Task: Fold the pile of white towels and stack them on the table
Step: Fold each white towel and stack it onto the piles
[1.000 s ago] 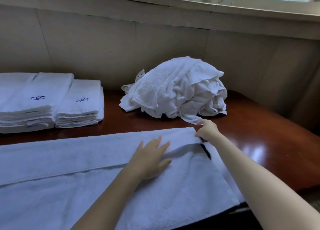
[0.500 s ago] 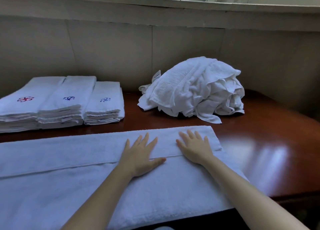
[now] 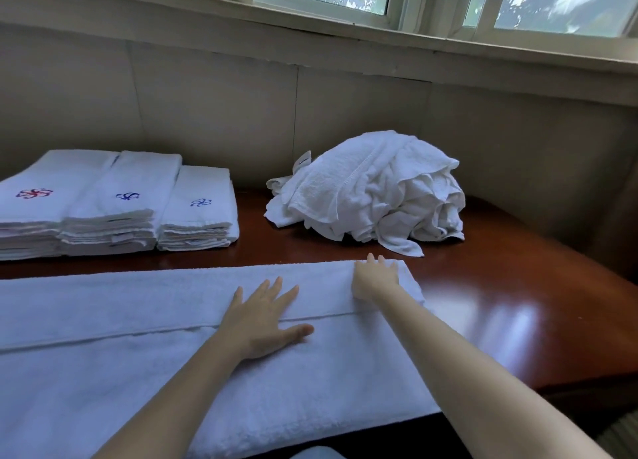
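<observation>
A large white towel [image 3: 121,355] lies spread along the near edge of the dark wooden table [image 3: 518,303], its far strip folded over toward me. My left hand [image 3: 266,317] rests flat on the fold line, fingers spread. My right hand [image 3: 374,279] presses flat on the folded strip near the towel's far right corner. A crumpled pile of white towels [image 3: 373,189] sits at the back of the table. Three stacks of folded towels [image 3: 114,210] with small embroidered marks stand at the back left.
A beige panelled wall runs behind the table, with a window ledge [image 3: 345,34] above it. The table's right part shows bare glossy wood. The table's front right edge drops off beside my right forearm.
My right hand let go of the towel's corner, laid itself flat, then slid out toward the far right corner. My left hand stayed flat on the fold. The view shifted right.
</observation>
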